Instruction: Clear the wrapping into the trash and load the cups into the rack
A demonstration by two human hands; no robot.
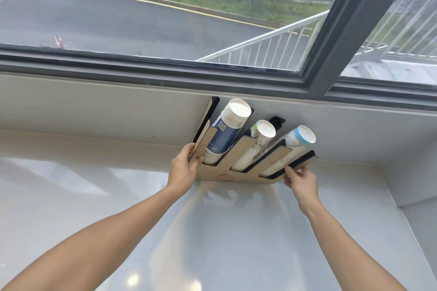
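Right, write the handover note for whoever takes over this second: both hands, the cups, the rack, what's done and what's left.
Left hand: gripping the left front edge of the brown wooden cup rack with black slot liners.
Right hand: pinching the rack's right front corner.
The rack sits on the pale glossy counter, against the wall below the window.
Three slots are loaded: the stack of dark blue and white paper cups on the left, the white printed cup stack in the middle, the white and light blue cup stack on the right. The far-left slot looks empty.
Done: cups loaded.
Left: no wrapping or trash bin in view, so check them.
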